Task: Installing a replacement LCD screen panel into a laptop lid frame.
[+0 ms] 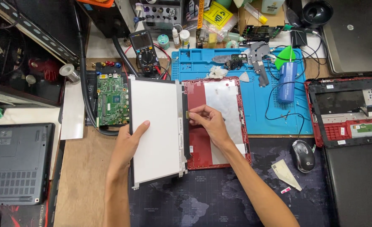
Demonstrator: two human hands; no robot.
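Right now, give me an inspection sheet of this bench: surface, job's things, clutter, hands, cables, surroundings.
Surface: wooden bench with dark map-print mat and blue repair mat.
Job's things: white display panel beside the red laptop lid.
Clutter: green circuit board, multimeter, mouse, blue cylinder, metal hinges.
Hands: left hand rests on the panel; right hand pinches at the connector.
Cables: black lead loops over the blue mat.
Surroundings: grey laptop left, opened red laptop base right.
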